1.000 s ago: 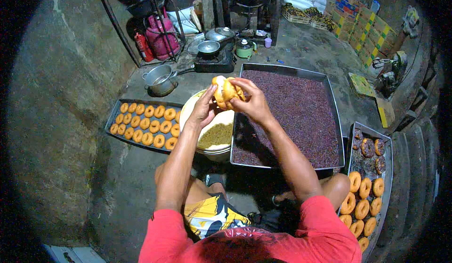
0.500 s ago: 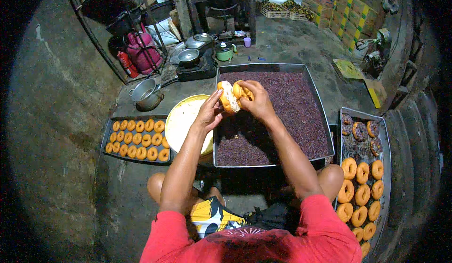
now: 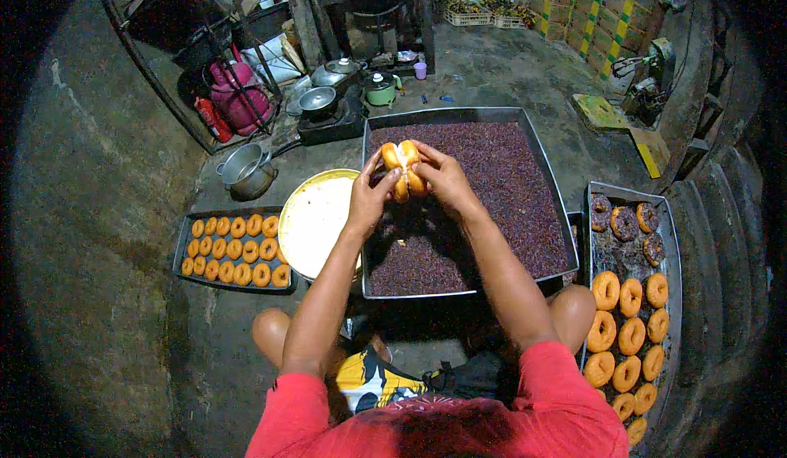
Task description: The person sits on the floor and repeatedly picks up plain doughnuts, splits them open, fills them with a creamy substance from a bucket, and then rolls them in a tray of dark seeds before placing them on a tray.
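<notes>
Over the wide tray of dark brown sprinkles, two golden ring doughnuts are pressed face to face, with a white cream showing in the seam between them. My left hand is closed on the left doughnut, its thumb near the lower seam. On the other side my right hand grips the right doughnut, fingers over its top and thumb in front. A round yellow-rimmed tub of white cream stands left of the sprinkle tray, partly behind my left forearm.
A dark tray with rows of plain doughnuts lies at far left. The right-hand tray holds sprinkle-coated doughnuts at its far end and plain ones nearer. Beyond stand a metal pot, a stove with a pan and a green pot.
The two doughnuts, half a second ago held apart with the left one's creamy face showing, are now pressed together. My right hand has turned upright around its doughnut. The view has shifted slightly.
</notes>
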The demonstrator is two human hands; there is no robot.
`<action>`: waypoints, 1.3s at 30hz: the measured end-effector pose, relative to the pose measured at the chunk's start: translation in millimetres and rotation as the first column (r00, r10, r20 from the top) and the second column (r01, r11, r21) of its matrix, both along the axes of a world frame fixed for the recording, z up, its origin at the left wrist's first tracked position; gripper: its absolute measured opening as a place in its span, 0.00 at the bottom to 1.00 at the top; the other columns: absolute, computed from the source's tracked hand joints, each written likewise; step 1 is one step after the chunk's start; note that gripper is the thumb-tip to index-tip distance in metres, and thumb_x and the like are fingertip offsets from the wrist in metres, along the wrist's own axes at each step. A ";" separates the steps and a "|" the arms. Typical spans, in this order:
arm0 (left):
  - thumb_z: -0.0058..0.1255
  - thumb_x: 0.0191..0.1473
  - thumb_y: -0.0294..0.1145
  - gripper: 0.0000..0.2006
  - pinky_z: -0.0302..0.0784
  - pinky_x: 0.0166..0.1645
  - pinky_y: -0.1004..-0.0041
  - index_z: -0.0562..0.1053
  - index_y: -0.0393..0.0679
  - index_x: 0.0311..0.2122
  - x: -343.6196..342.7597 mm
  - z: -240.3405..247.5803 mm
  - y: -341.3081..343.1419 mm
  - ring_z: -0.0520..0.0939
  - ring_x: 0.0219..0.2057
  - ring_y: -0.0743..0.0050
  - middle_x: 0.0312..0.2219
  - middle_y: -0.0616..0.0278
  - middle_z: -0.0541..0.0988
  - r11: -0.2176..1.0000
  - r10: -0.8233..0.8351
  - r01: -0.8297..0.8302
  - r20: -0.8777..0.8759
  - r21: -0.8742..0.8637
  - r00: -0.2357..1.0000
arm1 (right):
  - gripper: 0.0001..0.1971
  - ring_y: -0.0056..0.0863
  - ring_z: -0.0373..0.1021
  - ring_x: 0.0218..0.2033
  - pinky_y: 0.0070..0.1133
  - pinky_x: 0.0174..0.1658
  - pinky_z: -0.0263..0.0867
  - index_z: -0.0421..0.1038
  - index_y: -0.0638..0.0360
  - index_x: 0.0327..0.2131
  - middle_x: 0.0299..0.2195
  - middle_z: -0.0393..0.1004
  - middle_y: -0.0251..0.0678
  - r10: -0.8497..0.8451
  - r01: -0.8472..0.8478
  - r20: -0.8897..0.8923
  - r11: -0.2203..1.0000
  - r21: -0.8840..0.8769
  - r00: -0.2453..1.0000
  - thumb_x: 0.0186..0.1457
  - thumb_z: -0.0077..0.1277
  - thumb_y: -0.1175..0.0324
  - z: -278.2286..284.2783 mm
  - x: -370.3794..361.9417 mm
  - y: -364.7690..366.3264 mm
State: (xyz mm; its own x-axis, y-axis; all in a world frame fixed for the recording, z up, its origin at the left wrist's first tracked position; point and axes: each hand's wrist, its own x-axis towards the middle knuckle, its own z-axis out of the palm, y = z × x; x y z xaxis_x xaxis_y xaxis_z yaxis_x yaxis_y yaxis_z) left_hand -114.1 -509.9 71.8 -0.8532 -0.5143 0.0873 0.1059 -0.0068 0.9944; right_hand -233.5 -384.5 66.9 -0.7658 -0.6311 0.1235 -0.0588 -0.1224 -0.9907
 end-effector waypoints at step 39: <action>0.43 0.64 0.37 0.17 0.78 0.45 0.67 0.70 0.39 0.53 -96.4 27.2 100.6 0.81 0.41 0.68 0.45 0.60 0.78 0.814 -0.555 0.515 0.101 0.268 0.826 | 0.06 0.27 0.75 0.27 0.26 0.27 0.71 0.77 0.58 0.29 0.24 0.77 0.36 -0.527 0.462 -0.174 0.486 0.742 0.832 0.52 0.52 0.68 -80.4 -92.7 492.1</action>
State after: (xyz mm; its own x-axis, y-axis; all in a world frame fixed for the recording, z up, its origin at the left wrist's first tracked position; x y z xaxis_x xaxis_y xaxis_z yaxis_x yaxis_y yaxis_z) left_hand -210.4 -409.3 99.0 -0.9892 0.0401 -0.1407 -0.1462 -0.2325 0.9616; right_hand -326.2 107.6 -13.5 -0.9668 0.0105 -0.2552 0.1979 0.6626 -0.7223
